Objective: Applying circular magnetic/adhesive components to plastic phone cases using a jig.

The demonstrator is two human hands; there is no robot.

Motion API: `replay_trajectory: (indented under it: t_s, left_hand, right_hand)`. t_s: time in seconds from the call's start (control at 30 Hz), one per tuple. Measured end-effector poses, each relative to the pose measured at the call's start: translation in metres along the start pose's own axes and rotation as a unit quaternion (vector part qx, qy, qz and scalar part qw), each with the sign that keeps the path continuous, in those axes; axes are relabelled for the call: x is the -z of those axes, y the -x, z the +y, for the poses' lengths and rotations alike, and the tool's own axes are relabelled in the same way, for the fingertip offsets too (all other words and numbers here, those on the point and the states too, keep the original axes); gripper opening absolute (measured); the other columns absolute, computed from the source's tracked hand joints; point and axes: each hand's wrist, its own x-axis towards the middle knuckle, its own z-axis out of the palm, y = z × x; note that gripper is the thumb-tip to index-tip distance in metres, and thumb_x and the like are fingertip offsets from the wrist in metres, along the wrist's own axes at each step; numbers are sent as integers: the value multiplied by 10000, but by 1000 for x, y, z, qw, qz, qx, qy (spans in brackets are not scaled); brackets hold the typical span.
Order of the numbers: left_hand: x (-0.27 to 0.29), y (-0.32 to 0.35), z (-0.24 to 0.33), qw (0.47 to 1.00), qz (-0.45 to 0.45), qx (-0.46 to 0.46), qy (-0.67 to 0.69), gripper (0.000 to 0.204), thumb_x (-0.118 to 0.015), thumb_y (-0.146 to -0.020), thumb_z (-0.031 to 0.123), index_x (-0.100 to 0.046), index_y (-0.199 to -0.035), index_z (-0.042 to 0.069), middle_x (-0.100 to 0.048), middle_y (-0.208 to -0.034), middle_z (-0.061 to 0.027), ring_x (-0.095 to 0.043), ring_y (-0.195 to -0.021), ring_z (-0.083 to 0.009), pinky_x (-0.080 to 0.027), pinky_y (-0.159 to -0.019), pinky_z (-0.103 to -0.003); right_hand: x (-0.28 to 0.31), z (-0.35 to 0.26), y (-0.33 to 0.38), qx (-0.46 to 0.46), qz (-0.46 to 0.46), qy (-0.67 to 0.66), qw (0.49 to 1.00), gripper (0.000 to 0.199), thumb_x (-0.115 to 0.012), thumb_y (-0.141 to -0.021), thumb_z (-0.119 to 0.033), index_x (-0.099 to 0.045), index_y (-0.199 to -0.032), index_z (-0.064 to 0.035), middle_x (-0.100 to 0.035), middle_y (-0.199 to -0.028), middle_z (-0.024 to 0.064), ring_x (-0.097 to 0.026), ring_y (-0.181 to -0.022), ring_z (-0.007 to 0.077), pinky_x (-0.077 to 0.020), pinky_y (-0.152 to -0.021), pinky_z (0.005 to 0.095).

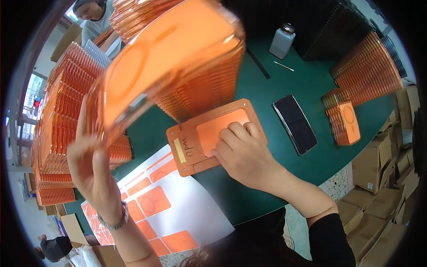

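My left hand (91,171) is closed on an orange phone case (164,58) with clear edges and a ring mark. The case is raised close to the camera and blurred by motion. Below it, on the green table, lies an orange-brown jig (189,167) with an orange rounded panel (209,135) in its middle. My right hand (242,153) rests over that panel, fingers curled and thumb tucked at its edge; whatever the fingertips pinch is hidden. A white sheet (204,209) bearing orange rounded stickers (153,200) lies in front, near my left forearm.
Tall stacks of orange cases (62,129) line the left, with another stack (204,84) behind the jig and more at right (369,66). A black phone (295,124), cotton swab (283,66) and white pump bottle (282,42) lie rightward. Cardboard boxes (371,164) surround; a person (91,18) sits opposite.
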Motion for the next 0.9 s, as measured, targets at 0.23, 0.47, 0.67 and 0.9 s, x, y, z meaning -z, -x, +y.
replay_trajectory:
  t_s: [0.23, 0.47, 0.67, 0.9]
  left_hand:
    - [1, 103, -30, 987, 45, 137, 74, 136, -557, -903, -10, -574, -1029, 36, -442, -1534, -256, -468, -1370, -313, -407, -1031, -369]
    - [-70, 103, -52, 989, -95, 116, 14, 107, -699, -868, 19, -675, -964, 60, -394, -1585, -249, -361, -1488, -387, -287, -1194, -505]
    - [-88, 87, -59, 980, -154, 26, -124, 162, -745, -831, 42, -690, -983, 60, -448, -1556, -219, -384, -1468, -399, -331, -1174, -493]
    - [-86, 93, -50, 978, -173, 48, -109, 432, -716, -888, 138, -608, -1298, 59, -453, -1549, -206, -360, -1482, -354, -338, -1171, -478]
  right_hand:
    - [-4, -7, 0, 2, -15, -29, 999, 60, -686, -856, -136, -648, -853, -90, -543, -851, 50, -529, -913, 242, -374, -799, 391]
    - [31, 54, 28, -197, 147, -159, 956, 228, -521, -1027, -149, -666, -1014, 25, -642, -932, 135, -579, -902, 293, -469, -829, 374]
    - [8, 83, 36, -290, 99, -271, 913, 347, -564, -1049, -260, -670, -1189, 40, -679, -1011, 101, -610, -969, 173, -479, -876, 300]
    - [8, 83, 6, -441, -25, -436, 784, 456, -672, -980, -384, -683, -1109, 53, -683, -940, 70, -600, -884, 111, -478, -840, 259]
